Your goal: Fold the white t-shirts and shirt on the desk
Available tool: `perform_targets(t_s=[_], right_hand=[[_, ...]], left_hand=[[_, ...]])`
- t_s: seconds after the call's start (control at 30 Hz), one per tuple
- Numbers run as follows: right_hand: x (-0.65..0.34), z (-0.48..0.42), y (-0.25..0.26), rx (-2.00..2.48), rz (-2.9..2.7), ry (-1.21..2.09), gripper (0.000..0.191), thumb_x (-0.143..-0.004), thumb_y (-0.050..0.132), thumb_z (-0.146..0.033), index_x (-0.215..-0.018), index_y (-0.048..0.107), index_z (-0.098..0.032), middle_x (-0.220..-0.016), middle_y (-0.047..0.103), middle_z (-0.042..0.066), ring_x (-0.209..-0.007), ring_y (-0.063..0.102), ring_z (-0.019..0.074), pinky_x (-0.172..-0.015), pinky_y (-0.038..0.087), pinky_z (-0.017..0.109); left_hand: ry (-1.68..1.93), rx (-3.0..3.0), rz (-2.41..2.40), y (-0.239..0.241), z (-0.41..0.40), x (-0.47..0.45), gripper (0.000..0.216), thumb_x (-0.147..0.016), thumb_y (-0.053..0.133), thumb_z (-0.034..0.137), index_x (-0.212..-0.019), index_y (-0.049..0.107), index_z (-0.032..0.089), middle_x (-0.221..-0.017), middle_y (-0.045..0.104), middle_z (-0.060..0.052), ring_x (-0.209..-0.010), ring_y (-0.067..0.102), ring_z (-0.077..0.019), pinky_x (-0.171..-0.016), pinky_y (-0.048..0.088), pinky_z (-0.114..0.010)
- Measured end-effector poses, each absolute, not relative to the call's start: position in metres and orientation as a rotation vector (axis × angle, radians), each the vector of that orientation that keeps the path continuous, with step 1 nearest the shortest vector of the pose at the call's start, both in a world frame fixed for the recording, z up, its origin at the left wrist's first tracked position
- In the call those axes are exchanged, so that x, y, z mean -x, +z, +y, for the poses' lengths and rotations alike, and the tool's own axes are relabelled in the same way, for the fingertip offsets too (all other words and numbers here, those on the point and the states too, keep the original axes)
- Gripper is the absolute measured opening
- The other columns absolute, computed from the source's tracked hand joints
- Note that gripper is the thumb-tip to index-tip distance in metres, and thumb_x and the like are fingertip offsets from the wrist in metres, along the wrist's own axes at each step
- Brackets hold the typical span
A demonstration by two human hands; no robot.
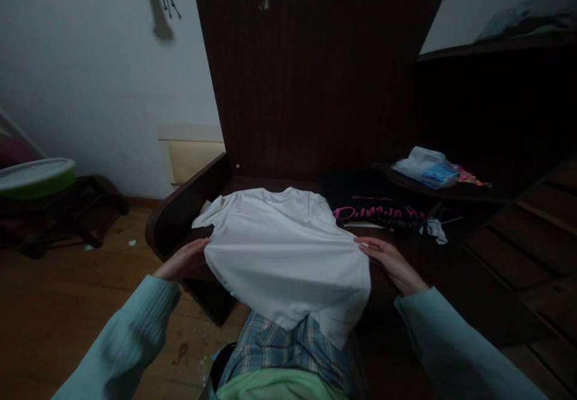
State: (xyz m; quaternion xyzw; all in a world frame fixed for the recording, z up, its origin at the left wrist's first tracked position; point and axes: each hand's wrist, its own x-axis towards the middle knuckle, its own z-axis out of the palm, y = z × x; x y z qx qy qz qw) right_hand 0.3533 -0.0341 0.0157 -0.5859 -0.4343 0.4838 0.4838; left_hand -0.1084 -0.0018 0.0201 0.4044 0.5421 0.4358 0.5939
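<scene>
A white short-sleeved T-shirt is spread over the dark wooden bench, its neckline at the far side and its lower hem hanging over the front edge toward my lap. My left hand pinches the shirt's left side edge. On the opposite side edge, my right hand grips the fabric between thumb and fingers. The cloth is drawn taut between both hands, with a few crosswise folds. The left sleeve lies flat near the bench's armrest.
Right of the shirt lies dark folded fabric with pink lettering. A small shelf holds a blue-and-white plastic packet. The bench's raised side stands at left. Farther left, a green basin with a pale top rests on a dark stand.
</scene>
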Motion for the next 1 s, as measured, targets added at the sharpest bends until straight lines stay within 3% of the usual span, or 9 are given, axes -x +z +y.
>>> perform_targets(t_s=[0.17, 0.37, 0.53, 0.7, 0.83, 0.93, 1.0], right_hand=[[-0.356, -0.032, 0.015, 1.442, -0.964, 1.077, 0.042, -0.043, 0.079, -0.038, -0.078, 0.066, -0.018, -0.070, 0.068, 0.002, -0.067, 0.062, 0.0165, -0.059, 0.048, 0.025], [-0.356, -0.035, 0.024, 1.277, -0.944, 0.977, 0.039, -0.050, 0.076, -0.038, -0.084, 0.066, -0.020, -0.081, 0.069, 0.003, -0.076, 0.063, 0.0173, -0.069, 0.050, 0.028], [-0.353, -0.037, 0.031, 1.260, -0.878, 0.940, 0.035, -0.053, 0.074, -0.037, -0.084, 0.066, -0.022, -0.078, 0.067, 0.002, -0.074, 0.063, 0.0153, -0.065, 0.050, 0.024], [-0.350, -0.041, 0.042, 1.297, -0.934, 0.916, 0.035, -0.054, 0.072, -0.040, -0.084, 0.066, -0.021, -0.085, 0.068, 0.004, -0.079, 0.062, 0.0182, -0.068, 0.051, 0.027], [-0.359, -0.053, 0.045, 1.424, -1.210, 0.960, 0.043, -0.056, 0.069, -0.046, -0.090, 0.066, -0.019, -0.082, 0.067, 0.006, -0.072, 0.062, 0.0186, -0.062, 0.050, 0.028], [-0.367, -0.059, 0.040, 1.578, -1.471, 0.855, 0.047, -0.054, 0.069, -0.049, -0.091, 0.065, -0.020, -0.071, 0.065, 0.004, -0.062, 0.059, 0.0175, -0.058, 0.049, 0.029], [-0.365, -0.059, 0.039, 1.625, -1.590, 0.725, 0.044, -0.056, 0.066, -0.049, -0.091, 0.065, -0.021, -0.074, 0.066, 0.005, -0.066, 0.060, 0.0192, -0.064, 0.050, 0.031]], left_hand=[[1.022, -0.852, 1.210, 0.019, -0.002, 0.111, 0.032, -0.053, 0.074, 0.032, -0.080, 0.065, 0.016, -0.078, 0.066, -0.004, -0.072, 0.061, -0.0176, -0.061, 0.048, -0.026], [1.125, -0.821, 1.241, 0.026, -0.005, 0.108, 0.034, -0.046, 0.076, 0.029, -0.074, 0.064, 0.013, -0.069, 0.065, -0.004, -0.063, 0.057, -0.0153, -0.055, 0.046, -0.023], [1.564, -0.801, 1.516, 0.023, -0.001, 0.109, 0.037, -0.041, 0.074, 0.038, -0.061, 0.054, 0.016, -0.053, 0.052, 0.005, -0.053, 0.047, -0.0090, -0.049, 0.037, -0.019], [1.681, -1.003, 1.643, 0.027, -0.007, 0.106, 0.044, -0.044, 0.066, 0.049, -0.070, 0.051, 0.017, -0.059, 0.049, 0.006, -0.055, 0.043, -0.0084, -0.049, 0.034, -0.018], [1.393, -1.299, 1.743, 0.033, -0.026, 0.113, 0.042, -0.053, 0.059, 0.051, -0.079, 0.054, 0.018, -0.057, 0.047, 0.005, -0.051, 0.043, -0.0103, -0.045, 0.032, -0.020], [1.361, -1.554, 1.908, 0.041, -0.034, 0.120, 0.037, -0.061, 0.054, 0.049, -0.081, 0.055, 0.018, -0.073, 0.057, -0.002, -0.067, 0.053, -0.0164, -0.056, 0.042, -0.025], [1.389, -1.670, 1.977, 0.048, -0.031, 0.117, 0.036, -0.067, 0.048, 0.048, -0.085, 0.055, 0.018, -0.085, 0.060, -0.006, -0.078, 0.056, -0.0195, -0.064, 0.045, -0.027]])
